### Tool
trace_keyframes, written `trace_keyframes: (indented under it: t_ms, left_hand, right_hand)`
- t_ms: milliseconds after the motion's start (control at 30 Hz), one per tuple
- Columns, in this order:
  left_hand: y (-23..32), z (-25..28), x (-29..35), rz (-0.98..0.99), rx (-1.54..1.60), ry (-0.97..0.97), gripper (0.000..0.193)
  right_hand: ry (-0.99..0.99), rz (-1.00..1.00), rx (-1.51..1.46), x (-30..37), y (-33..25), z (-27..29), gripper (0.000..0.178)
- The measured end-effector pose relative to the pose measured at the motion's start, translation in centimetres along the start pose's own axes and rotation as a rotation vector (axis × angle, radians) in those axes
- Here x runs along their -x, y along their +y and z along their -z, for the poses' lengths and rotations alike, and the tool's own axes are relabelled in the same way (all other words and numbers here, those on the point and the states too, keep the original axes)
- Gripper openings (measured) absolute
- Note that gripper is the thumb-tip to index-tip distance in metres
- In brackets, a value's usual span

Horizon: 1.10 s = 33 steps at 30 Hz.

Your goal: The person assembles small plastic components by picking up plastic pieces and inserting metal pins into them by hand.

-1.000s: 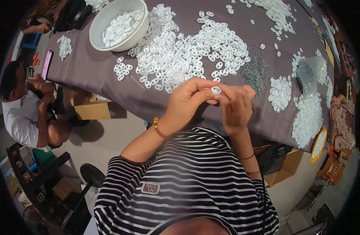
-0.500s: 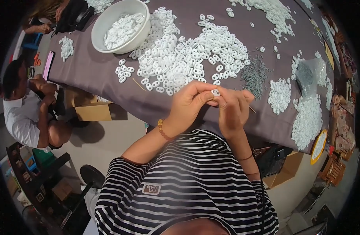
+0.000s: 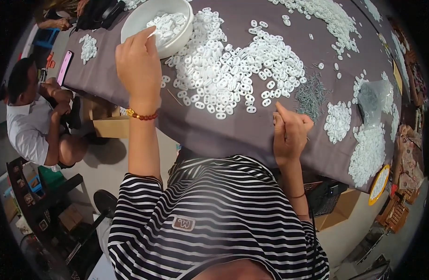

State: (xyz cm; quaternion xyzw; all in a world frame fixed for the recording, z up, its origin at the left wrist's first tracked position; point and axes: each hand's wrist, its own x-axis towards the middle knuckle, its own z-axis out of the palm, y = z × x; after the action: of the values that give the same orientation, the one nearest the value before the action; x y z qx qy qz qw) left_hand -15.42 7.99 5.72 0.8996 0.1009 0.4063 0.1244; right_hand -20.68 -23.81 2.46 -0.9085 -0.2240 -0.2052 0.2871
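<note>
Moved apart from the right hand [image 3: 291, 134] since the earlier frames, the left hand [image 3: 138, 63] is now held at the white bowl [image 3: 185, 38], upper left (whether its fingertips are closed on a piece cannot be told). White two-holed pieces [image 3: 206, 70] are heaped at upper centre; right of centre, the right hand's fingers are curled, their grip unclear, near grey pins [image 3: 310, 97].

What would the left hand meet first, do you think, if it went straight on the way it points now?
The left hand would probably meet the bowl first, or, if high enough, the white pieces inside; depth is unclear.
</note>
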Motion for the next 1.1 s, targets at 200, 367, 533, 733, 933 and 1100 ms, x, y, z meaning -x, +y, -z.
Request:
trace_keyframes:
  t_ms: [200,367,533,733,933,1100]
  left_hand:
    - [5.2,0.8,3.2,-0.199,0.157,-0.167,0.022]
    - [9.8,0.8,8.6,-0.294,0.525,-0.510,0.013]
    - [10.2,-0.2,9.2,-0.426,0.378,-0.501,0.019]
    - [10.2,-0.3,9.0,-0.459,0.381,-0.524,0.015]
    - [11.2,0.2,10.3,-0.255,0.600,-0.422,0.013]
    - [12.5,2.1,11.4,0.021,0.808,-0.770,0.015]
  right_hand:
    - [0.034,-0.086,-0.051,0.2,0.0,-0.3,0.029]
    - [0.081,-0.100,-0.109,0.4,0.3,-0.3,0.031]
    - [0.128,-0.085,-0.015,1.0,0.9,0.4,0.031]
    - [0.281,-0.368,-0.078,2.3,2.4,1.7,0.023]
    - [0.012,-0.212,0.091,2.8,2.2,2.8,0.023]
    - [0.015,-0.088,0.148,2.7,2.5,1.1,0.026]
